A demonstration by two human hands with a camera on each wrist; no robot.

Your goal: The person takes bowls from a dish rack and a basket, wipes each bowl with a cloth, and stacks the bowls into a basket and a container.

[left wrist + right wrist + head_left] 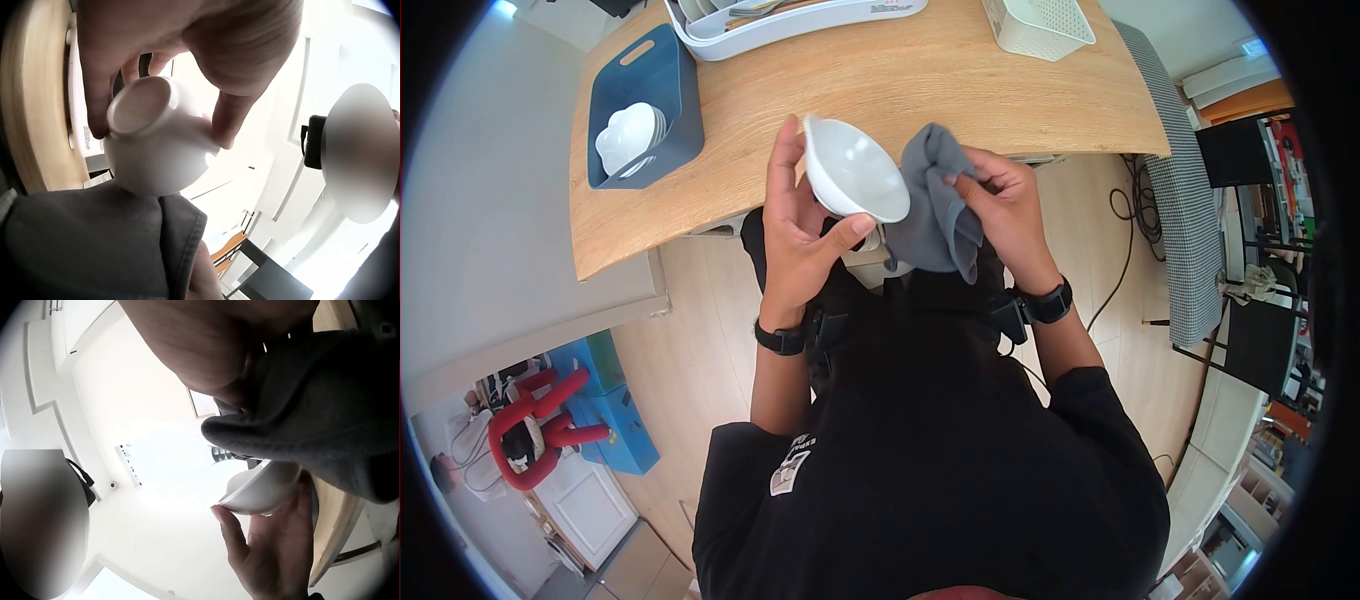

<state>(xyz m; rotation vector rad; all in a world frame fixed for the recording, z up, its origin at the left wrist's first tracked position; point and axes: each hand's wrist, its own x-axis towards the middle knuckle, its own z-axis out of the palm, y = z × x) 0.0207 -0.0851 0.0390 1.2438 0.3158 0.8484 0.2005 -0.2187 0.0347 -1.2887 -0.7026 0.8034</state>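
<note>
A white bowl [860,172] is held tilted by my left hand [798,235], in front of the table edge, its inside facing up and to the right. The thumb lies at the near rim and the other fingers spread along the far side. In the left wrist view the bowl's round foot [142,105] shows between thumb and fingers. My right hand [1008,205] pinches a grey cloth [935,205], which hangs down in folds right beside the bowl's rim. In the right wrist view the cloth [312,419] overlaps part of the bowl [262,490].
On the wooden table [800,85], a blue bin [682,120] at the left holds stacked white bowls [628,138]. A white dish rack [800,22] with dishes and utensils stands at the back. A white perforated basket [1045,38] is at the back right.
</note>
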